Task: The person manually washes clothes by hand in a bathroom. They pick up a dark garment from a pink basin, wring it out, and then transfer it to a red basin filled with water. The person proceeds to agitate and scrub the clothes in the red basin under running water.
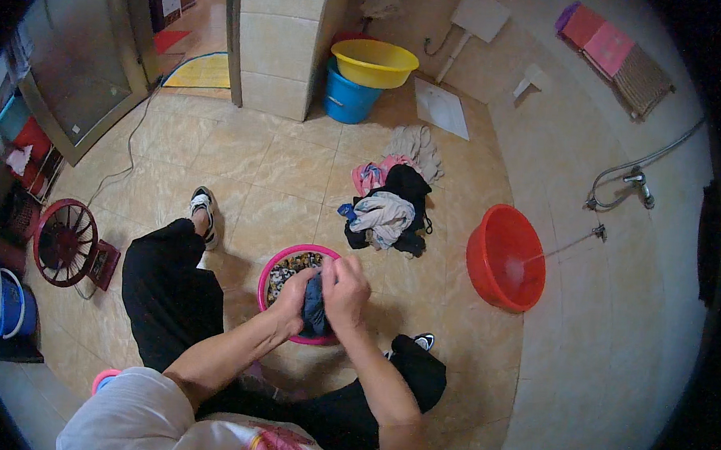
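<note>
Both hands are bunched tight on a dark blue cloth (315,307), and that is the centre of it all. The left hand (295,294) has its fingers curled shut around the cloth's left side, the right hand (346,290) is clamped over its right side, and the knuckles of the two nearly meet above the fabric. The cloth hangs between the palms, right over the near rim of a pink basin (267,271). Just beyond the fingers, inside that basin, lies more patterned laundry, wet or dry I cannot tell.

Further out from the fingertips, up and to the right, sits a heap of clothes (389,206) on the tiled floor, pink, white and black pieces jumbled together. To the right of the hands, well apart, a red basin (491,271) takes a thin stream of water from a wall tap (636,182). Far ahead, a yellow basin (376,62) rests on top of a blue bucket (348,100). Off to the left of the hands stands a red fan (64,243), with a second blue bucket (5,302) just past it.
</note>
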